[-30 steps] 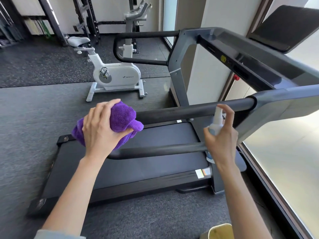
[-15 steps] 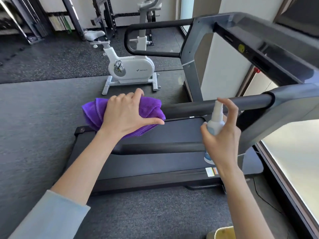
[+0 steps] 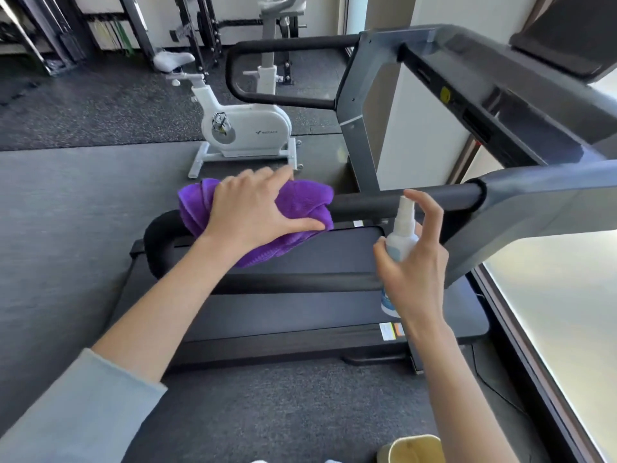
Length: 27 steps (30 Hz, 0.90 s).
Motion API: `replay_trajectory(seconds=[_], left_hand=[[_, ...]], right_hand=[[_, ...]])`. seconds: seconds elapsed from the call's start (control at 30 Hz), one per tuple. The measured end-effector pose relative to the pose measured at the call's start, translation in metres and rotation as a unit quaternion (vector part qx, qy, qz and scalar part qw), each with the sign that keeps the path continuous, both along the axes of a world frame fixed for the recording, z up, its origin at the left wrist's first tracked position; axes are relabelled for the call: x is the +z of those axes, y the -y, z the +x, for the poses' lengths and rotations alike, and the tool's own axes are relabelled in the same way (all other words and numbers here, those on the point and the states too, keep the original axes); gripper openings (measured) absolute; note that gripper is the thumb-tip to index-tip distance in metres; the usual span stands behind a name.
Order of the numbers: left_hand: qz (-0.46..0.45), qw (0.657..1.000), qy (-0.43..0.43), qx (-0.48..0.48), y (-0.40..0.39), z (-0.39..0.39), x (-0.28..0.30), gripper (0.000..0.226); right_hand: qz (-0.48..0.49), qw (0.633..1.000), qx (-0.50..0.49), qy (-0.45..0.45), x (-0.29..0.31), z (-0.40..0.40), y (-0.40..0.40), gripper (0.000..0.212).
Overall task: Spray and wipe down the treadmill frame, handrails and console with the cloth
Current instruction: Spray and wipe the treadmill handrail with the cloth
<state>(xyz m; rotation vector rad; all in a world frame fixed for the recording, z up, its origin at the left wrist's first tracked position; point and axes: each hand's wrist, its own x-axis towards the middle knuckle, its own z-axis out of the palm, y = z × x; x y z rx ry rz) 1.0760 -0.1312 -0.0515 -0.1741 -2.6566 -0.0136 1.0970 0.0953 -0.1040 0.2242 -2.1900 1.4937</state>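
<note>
- Our left hand [image 3: 257, 212] grips the purple cloth [image 3: 300, 202] on the near handrail [image 3: 400, 203].
- Our right hand [image 3: 414, 262] holds the spray bottle [image 3: 402, 235], beside the cloth.

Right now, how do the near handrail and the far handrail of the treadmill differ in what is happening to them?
The near handrail has the purple cloth wrapped on it under the left hand; the far handrail is bare and untouched. The spray bottle in the right hand is close to the near one, not the far one. Both are black padded loops.
</note>
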Motion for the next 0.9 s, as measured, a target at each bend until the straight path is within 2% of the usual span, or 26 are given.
replay_trajectory(seconds=[0.1,0.2,0.4,0.53,0.63,0.8,0.9], left_hand=[[-0.018,0.998,-0.020,0.054,0.035,0.020,-0.001,0.092],[-0.017,0.996,-0.040,0.081,0.034,0.017,-0.005,0.089],[-0.020,0.993,-0.049,0.105,-0.030,-0.013,-0.006,0.081],[-0.002,0.997,-0.032,0.072,-0.090,-0.034,-0.002,0.073],[0.004,0.999,-0.014,0.050,-0.114,-0.041,-0.003,0.075],[0.008,1.000,0.002,0.024,-0.056,-0.017,-0.002,0.093],[-0.012,0.998,-0.001,0.063,-0.018,0.002,-0.004,0.095]], right_hand=[[-0.007,1.000,0.014,-0.006,-0.005,0.001,-0.001,0.065],[-0.011,1.000,0.022,-0.008,-0.010,0.001,-0.006,0.066],[-0.019,0.999,0.036,-0.003,-0.011,-0.001,-0.018,0.066],[-0.015,1.000,0.025,-0.004,-0.009,-0.002,-0.031,0.064],[-0.010,1.000,0.024,-0.008,-0.006,0.002,-0.038,0.066],[-0.012,1.000,0.007,-0.014,-0.009,0.003,-0.045,0.064],[-0.022,1.000,0.004,-0.020,-0.010,0.005,-0.048,0.063]])
